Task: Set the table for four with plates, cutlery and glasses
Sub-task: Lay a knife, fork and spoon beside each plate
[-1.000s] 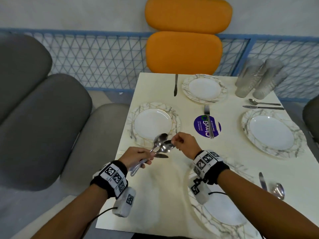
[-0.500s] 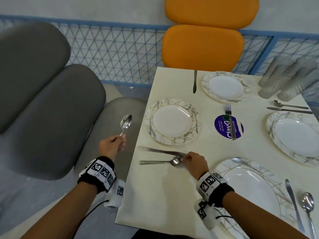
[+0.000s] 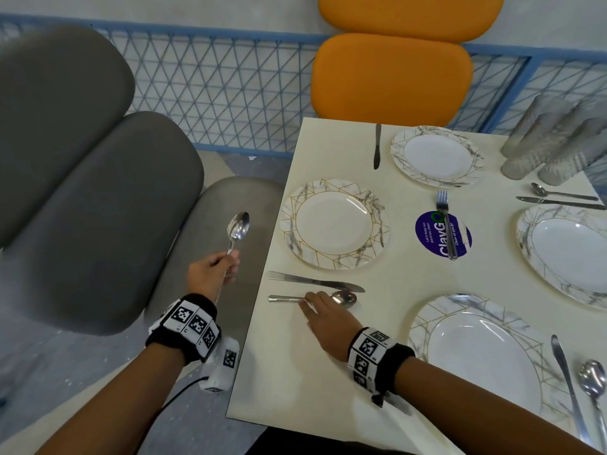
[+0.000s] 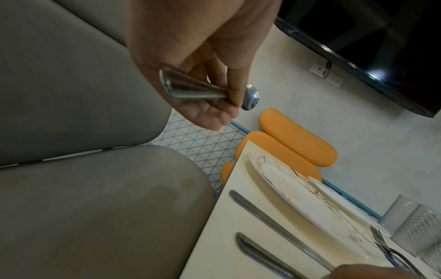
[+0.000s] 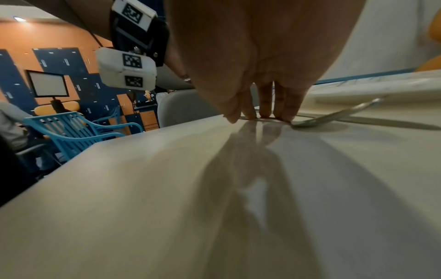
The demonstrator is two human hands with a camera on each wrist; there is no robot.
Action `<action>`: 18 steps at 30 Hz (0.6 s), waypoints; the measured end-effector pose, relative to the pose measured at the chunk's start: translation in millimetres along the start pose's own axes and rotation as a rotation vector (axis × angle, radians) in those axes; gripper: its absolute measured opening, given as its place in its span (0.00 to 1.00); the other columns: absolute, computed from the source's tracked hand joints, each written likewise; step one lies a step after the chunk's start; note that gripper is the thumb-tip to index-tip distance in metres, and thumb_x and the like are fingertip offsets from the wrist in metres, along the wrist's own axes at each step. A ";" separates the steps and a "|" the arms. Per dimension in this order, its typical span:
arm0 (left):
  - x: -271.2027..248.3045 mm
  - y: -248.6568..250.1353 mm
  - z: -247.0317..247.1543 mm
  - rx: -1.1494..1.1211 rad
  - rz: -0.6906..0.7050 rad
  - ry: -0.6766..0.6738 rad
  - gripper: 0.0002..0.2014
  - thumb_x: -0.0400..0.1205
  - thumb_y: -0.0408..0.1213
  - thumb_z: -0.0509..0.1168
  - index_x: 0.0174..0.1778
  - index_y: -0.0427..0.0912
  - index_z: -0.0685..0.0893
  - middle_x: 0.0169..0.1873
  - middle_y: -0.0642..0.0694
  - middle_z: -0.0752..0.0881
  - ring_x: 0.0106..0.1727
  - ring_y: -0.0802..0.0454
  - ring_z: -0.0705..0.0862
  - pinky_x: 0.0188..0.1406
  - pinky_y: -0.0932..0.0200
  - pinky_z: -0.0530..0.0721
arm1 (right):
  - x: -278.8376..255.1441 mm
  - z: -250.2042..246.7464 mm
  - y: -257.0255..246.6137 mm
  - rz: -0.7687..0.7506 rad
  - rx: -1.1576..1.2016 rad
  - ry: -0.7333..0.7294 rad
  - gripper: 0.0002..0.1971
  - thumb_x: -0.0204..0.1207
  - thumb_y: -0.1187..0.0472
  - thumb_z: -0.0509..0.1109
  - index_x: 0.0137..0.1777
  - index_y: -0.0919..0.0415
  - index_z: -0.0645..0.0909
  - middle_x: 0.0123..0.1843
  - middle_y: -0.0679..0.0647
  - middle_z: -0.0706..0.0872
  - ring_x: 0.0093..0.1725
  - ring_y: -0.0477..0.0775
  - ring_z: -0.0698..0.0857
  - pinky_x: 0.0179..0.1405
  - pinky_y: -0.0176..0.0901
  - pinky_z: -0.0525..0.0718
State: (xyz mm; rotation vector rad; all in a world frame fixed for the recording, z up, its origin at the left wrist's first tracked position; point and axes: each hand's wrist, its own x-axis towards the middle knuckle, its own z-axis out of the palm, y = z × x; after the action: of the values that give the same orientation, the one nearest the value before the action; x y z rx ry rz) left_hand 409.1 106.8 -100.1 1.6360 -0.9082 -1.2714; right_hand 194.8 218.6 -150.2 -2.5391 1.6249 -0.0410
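Observation:
My left hand [image 3: 213, 270] is off the table's left edge, over the grey chair, and grips a spoon [image 3: 238, 226] upright by its handle [image 4: 190, 88]. My right hand [image 3: 323, 310] lies flat with straight fingertips [image 5: 264, 113] touching a second spoon [image 3: 343, 297], which lies on the table. That spoon is parallel to a knife [image 3: 315, 281], just below the left plate [image 3: 335, 223]. Three more marble-rimmed plates stand at the far [image 3: 399, 142], right [image 3: 525, 231] and near [image 3: 423, 323] places. Several ribbed glasses [image 3: 551, 139] are grouped at the far right corner.
A fork [image 3: 446, 221] lies across a purple sticker [image 3: 430, 234] mid-table. One knife [image 3: 377, 146] lies left of the far plate. A spoon [image 3: 558, 193] with a knife lies above the right plate. Another knife [image 3: 568, 385] and spoon [image 3: 593, 379] flank the near plate. A grey chair [image 3: 98, 208] stands left, an orange chair [image 3: 391, 77] behind.
The hands split apart. My left hand carried one spoon left, off the table. My right hand laid the other spoon beside the knife and now has straight fingers on it.

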 end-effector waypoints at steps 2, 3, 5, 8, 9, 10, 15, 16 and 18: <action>0.6 -0.4 -1.4 0.006 0.003 -0.007 0.12 0.77 0.35 0.71 0.52 0.30 0.86 0.33 0.44 0.85 0.33 0.55 0.82 0.23 0.71 0.83 | 5.7 -0.5 -5.4 0.039 0.007 -0.016 0.27 0.55 0.50 0.82 0.55 0.60 0.86 0.52 0.54 0.88 0.46 0.52 0.87 0.41 0.39 0.89; 0.6 -0.5 -1.8 0.007 0.004 -0.009 0.12 0.77 0.35 0.71 0.52 0.30 0.86 0.34 0.45 0.85 0.33 0.55 0.82 0.23 0.70 0.83 | 8.5 -1.3 -7.9 0.051 0.011 -0.024 0.28 0.54 0.49 0.82 0.54 0.60 0.86 0.51 0.54 0.88 0.45 0.52 0.87 0.40 0.39 0.89; 0.6 0.5 -1.5 0.008 0.003 -0.008 0.12 0.77 0.35 0.70 0.52 0.30 0.86 0.33 0.45 0.85 0.33 0.55 0.81 0.23 0.70 0.83 | 14.1 -2.2 -11.9 0.065 0.017 -0.043 0.29 0.52 0.48 0.83 0.53 0.60 0.87 0.50 0.54 0.89 0.45 0.52 0.88 0.38 0.39 0.89; 0.2 2.2 -0.2 0.005 0.006 -0.001 0.11 0.77 0.34 0.70 0.51 0.31 0.85 0.32 0.44 0.83 0.31 0.55 0.79 0.20 0.71 0.81 | 19.1 -0.3 -15.8 0.065 -0.002 -0.046 0.29 0.52 0.47 0.83 0.53 0.60 0.88 0.51 0.54 0.90 0.46 0.52 0.88 0.40 0.39 0.89; 0.3 2.6 0.1 0.011 0.008 0.005 0.11 0.77 0.34 0.70 0.51 0.31 0.86 0.32 0.44 0.83 0.31 0.55 0.78 0.19 0.71 0.80 | 19.7 0.4 -16.5 0.065 -0.007 -0.046 0.29 0.53 0.46 0.82 0.53 0.60 0.88 0.51 0.54 0.90 0.46 0.52 0.88 0.40 0.39 0.89; 0.4 2.8 0.2 0.025 0.011 0.014 0.11 0.77 0.34 0.71 0.51 0.31 0.86 0.31 0.44 0.82 0.31 0.55 0.78 0.18 0.71 0.79 | 20.0 1.3 -17.0 0.064 -0.009 -0.045 0.29 0.53 0.46 0.82 0.53 0.60 0.88 0.51 0.54 0.90 0.46 0.53 0.88 0.40 0.39 0.88; -2.3 6.6 2.8 0.069 0.017 0.016 0.13 0.76 0.36 0.71 0.52 0.32 0.86 0.28 0.45 0.79 0.28 0.56 0.75 0.15 0.73 0.75 | 21.0 5.3 -13.0 0.034 -0.029 -0.028 0.29 0.56 0.46 0.81 0.56 0.60 0.86 0.53 0.54 0.89 0.47 0.53 0.88 0.42 0.40 0.89; -3.1 7.6 3.6 0.076 0.017 0.021 0.13 0.76 0.36 0.71 0.52 0.32 0.86 0.27 0.45 0.78 0.26 0.56 0.75 0.15 0.73 0.74 | 21.0 5.7 -12.3 0.030 -0.035 -0.018 0.28 0.56 0.46 0.81 0.56 0.60 0.86 0.53 0.54 0.89 0.47 0.52 0.88 0.41 0.40 0.89; -4.0 10.1 5.7 0.101 0.016 0.028 0.14 0.76 0.38 0.72 0.53 0.33 0.87 0.25 0.45 0.77 0.19 0.60 0.75 0.14 0.73 0.73 | 20.7 5.7 -10.3 0.027 -0.032 -0.020 0.28 0.56 0.45 0.81 0.55 0.59 0.86 0.52 0.54 0.89 0.47 0.52 0.88 0.41 0.39 0.89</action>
State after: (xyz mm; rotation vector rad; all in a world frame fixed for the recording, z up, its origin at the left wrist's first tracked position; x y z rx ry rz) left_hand 402.2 105.7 -90.0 1.7176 -0.9802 -1.2063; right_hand 213.3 204.7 -155.6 -2.5316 1.6659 0.0133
